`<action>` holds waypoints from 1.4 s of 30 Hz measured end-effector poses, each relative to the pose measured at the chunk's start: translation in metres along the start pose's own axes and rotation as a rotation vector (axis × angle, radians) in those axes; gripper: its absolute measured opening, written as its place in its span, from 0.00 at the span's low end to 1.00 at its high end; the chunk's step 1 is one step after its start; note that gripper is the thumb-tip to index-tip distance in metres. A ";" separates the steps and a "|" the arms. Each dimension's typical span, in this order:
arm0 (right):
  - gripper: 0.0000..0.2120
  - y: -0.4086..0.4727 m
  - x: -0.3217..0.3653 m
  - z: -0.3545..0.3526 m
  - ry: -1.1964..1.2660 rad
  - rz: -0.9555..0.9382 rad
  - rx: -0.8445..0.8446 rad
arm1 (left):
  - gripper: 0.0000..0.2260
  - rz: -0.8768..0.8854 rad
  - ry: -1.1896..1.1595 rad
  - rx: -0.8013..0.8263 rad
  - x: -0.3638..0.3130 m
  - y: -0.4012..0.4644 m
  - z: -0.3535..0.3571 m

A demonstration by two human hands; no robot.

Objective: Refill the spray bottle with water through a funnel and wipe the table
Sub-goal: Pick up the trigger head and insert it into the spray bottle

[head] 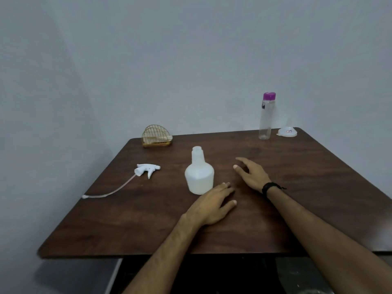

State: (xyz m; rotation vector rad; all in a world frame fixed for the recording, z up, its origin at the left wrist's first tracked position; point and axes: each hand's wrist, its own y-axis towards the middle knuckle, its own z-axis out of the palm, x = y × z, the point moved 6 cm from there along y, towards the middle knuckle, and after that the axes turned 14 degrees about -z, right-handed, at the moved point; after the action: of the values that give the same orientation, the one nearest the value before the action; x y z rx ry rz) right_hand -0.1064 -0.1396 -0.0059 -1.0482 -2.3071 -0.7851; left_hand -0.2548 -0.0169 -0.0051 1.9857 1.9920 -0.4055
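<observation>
1. While both hands hold nothing, the spray bottle [199, 174] stands upright and uncapped near the middle of the dark wooden table [297, 187], its neck open
2. Left hand [212, 205] lies low over the table just in front of the bottle's base, fingers straight and spread; whether the fingertips touch the bottle cannot be told
3. Right hand [251, 174] sits to the right of the bottle, apart from it, fingers loosely extended, with a black band [269, 186] on the wrist
4. Trigger sprayer head [147, 169] lies on its side well left of the bottle, its thin dip tube [110, 193] trailing to the table's left edge
5. Clear water bottle [266, 117] with a purple cap stands at the far right; its water level is hard to make out
6. Pale funnel [287, 130] rests mouth-down just beside it, spout faint against the wall
7. Gold wire holder [156, 136] at the far edge holds something beige, unclear what
8. Both forearms are cut off by the lower frame
</observation>
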 end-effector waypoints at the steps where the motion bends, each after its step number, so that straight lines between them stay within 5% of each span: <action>1: 0.24 -0.002 0.009 0.005 0.049 -0.009 -0.015 | 0.24 0.007 -0.017 0.009 0.005 -0.010 -0.003; 6: 0.29 -0.015 0.055 0.026 0.377 -0.046 -0.074 | 0.15 -0.056 -0.264 -0.060 0.054 -0.046 -0.039; 16: 0.42 -0.004 0.100 0.062 0.588 -0.160 -0.075 | 0.17 -0.624 -0.239 -0.670 0.211 -0.041 -0.131; 22: 0.40 -0.001 0.098 0.068 0.499 -0.196 -0.032 | 0.26 -0.864 -0.139 -0.579 0.254 -0.003 -0.136; 32: 0.40 0.004 0.090 0.069 0.501 -0.181 -0.026 | 0.13 -0.801 -0.182 -0.595 0.246 0.029 -0.122; 38: 0.41 -0.001 0.098 0.065 0.533 -0.199 -0.046 | 0.10 -0.663 -0.766 -0.715 0.181 0.039 -0.178; 42: 0.45 -0.007 0.101 0.051 0.539 -0.187 -0.235 | 0.05 -0.544 -1.089 -0.738 0.140 0.045 -0.221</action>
State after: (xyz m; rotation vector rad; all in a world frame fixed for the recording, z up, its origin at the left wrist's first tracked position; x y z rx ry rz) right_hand -0.1814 -0.0578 0.0189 -0.6097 -1.8912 -1.2626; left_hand -0.2126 0.2005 0.1409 0.5186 1.5185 -0.5762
